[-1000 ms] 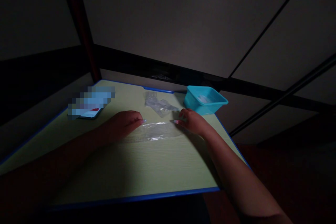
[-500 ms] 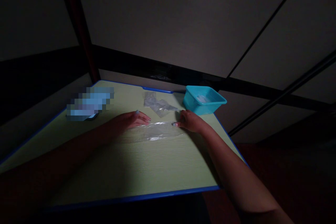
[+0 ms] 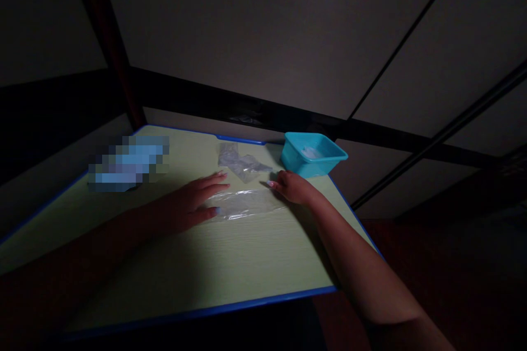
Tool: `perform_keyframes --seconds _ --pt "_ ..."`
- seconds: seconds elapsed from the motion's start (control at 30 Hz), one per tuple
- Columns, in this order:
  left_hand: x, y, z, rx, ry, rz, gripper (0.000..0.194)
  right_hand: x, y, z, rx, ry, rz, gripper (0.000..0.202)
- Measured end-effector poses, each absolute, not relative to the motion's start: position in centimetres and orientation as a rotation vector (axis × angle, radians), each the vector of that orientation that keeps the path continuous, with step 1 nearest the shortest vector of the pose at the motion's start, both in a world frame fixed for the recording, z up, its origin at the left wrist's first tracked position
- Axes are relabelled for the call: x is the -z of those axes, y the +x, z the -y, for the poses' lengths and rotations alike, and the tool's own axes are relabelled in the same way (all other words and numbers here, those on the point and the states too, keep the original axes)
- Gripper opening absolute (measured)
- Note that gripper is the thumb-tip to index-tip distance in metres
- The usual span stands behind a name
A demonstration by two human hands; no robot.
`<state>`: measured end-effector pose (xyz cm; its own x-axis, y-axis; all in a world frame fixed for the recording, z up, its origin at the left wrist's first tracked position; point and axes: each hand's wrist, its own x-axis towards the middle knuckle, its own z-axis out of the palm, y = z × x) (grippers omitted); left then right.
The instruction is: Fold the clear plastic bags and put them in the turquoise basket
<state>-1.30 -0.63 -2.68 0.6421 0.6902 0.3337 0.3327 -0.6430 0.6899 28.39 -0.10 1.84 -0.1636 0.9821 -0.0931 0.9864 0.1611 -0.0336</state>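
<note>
A clear plastic bag [image 3: 251, 204], long and thin, lies flat across the table in front of me, with shiny creases. Over its left end my left hand [image 3: 197, 200] is spread, palm down, thumb and fingers apart. At the right end, my right hand [image 3: 294, 187] rests by the bag's upper edge. Its fingers are curled, but the thumb stands out to the left, away from them, and nothing shows between. Just beyond lie more crumpled clear plastic pieces [image 3: 242, 163], close to the right fingertips.
A turquoise plastic basket [image 3: 315, 166] with something whitish inside stands at the table's back right corner. A blurred-out, phone-like object [image 3: 127, 164] lies at the left. The pale table [image 3: 247, 263] has a blue edge and stands against dark panels [image 3: 247, 27].
My left hand has opened out, its thumb moving down and away from the fingers. My right thumb has lifted slightly off the bag's edge. The view has shifted a little.
</note>
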Motion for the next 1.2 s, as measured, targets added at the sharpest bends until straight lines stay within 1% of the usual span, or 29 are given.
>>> perform_keyframes --seconds 0.23,0.37,0.47,0.67,0.97,1.07,1.2 --pt "2.3 -1.5 0.6 -0.369 2.546 -0.771 0.068 -1.9 28.5 0.0 0.104 1.93 -2.339 0.046" --pt "1.6 -1.1 1.2 -0.134 2.724 -0.78 0.073 -2.1 28.4 0.1 0.101 1.908 -2.329 0.043" --pt "1.3 -0.8 1.5 -0.079 2.773 -0.748 0.073 -2.1 28.3 0.1 0.097 1.914 -2.334 0.041" --pt "1.1 -0.6 1.8 -0.003 2.802 -0.681 0.065 -1.9 28.3 0.1 0.098 1.961 -2.324 0.04" --pt "1.4 -0.6 1.7 -0.015 2.8 -0.669 0.062 -2.4 28.8 0.0 0.295 1.831 -2.352 0.036" --pt "1.5 -0.7 1.6 -0.02 2.804 -0.661 0.063 -2.5 28.9 0.0 0.336 1.797 -2.352 0.031" --pt "1.5 -0.7 1.6 -0.013 2.794 -0.655 0.064 -2.7 28.8 0.0 0.378 1.792 -2.345 0.02"
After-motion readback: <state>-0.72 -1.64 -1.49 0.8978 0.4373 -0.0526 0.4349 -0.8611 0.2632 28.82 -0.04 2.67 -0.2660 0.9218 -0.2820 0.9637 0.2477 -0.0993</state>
